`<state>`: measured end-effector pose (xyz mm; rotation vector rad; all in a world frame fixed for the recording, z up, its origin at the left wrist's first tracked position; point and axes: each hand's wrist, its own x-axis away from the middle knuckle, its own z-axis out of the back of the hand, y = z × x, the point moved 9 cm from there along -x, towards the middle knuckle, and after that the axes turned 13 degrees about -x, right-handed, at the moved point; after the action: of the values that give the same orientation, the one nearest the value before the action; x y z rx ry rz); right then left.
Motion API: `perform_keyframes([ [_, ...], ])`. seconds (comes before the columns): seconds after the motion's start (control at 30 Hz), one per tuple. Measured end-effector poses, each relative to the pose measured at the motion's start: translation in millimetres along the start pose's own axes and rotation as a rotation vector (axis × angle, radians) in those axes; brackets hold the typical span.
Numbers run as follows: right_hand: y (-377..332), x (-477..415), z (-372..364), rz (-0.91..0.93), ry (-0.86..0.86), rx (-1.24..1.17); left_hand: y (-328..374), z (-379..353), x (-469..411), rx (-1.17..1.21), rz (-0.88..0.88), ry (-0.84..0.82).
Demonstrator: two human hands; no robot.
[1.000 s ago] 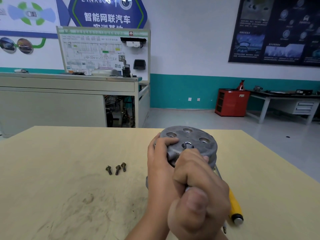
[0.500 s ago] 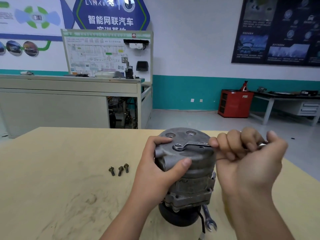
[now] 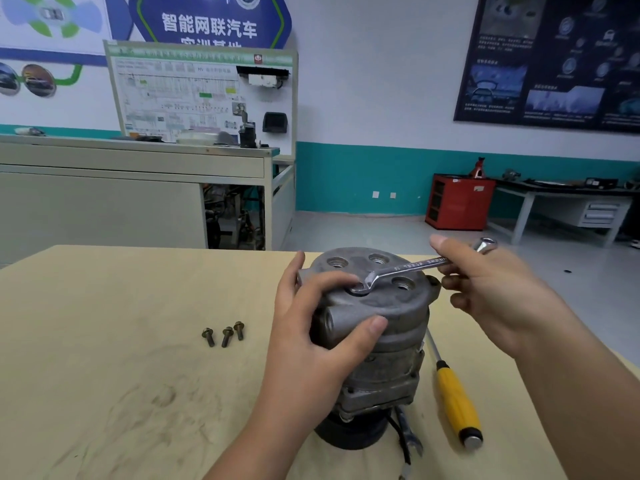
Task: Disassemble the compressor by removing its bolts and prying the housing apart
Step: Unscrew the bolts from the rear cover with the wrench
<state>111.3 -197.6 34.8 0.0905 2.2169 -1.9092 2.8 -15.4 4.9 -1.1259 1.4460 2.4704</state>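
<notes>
Your right hand (image 3: pixel 491 292), fisted a moment ago, now pinches the wrench (image 3: pixel 408 268) lightly. Your left hand (image 3: pixel 311 327), just beside it, grips the compressor (image 3: pixel 391 306). Turning looks easier, so removal seems near.

Left hand (image 3: pixel 311 327), right hand (image 3: pixel 485 292): curled grips

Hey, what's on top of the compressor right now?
The wrench has its ring end on top of the compressor, beside three open holes. The left hand grips the edge; the right hand holds the wrench. Any bolt under the ring is covered.
</notes>
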Motion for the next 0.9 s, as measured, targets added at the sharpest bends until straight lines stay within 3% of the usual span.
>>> perform_keyframes([
  [0.3, -4, 24, -5, 0.05, 0.085, -0.195, -3, 2, -2, 0.046, 0.008, 0.021],
  [0.47, -15, 72, -9, 0.345, 0.253, 0.052, -3, 1, -1, 0.053, -0.007, 0.048],
  [0.53, -21, 82, -25, 0.453, 0.214, 0.263, -1, 0, -2, 0.048, -0.019, 0.051],
  [0.63, -18, 73, -39, 0.432, 0.151, 0.563, -1, 1, -4, 0.053, -0.035, 0.05],
  [0.8, -25, 55, -47, 0.415, 0.147, 0.809, -2, 1, -10, 0.086, -0.028, 0.012],
  [0.9, -27, 42, -50, 0.36, 0.124, 0.837, 0, -1, -11, 0.082, -0.038, 0.005],
])
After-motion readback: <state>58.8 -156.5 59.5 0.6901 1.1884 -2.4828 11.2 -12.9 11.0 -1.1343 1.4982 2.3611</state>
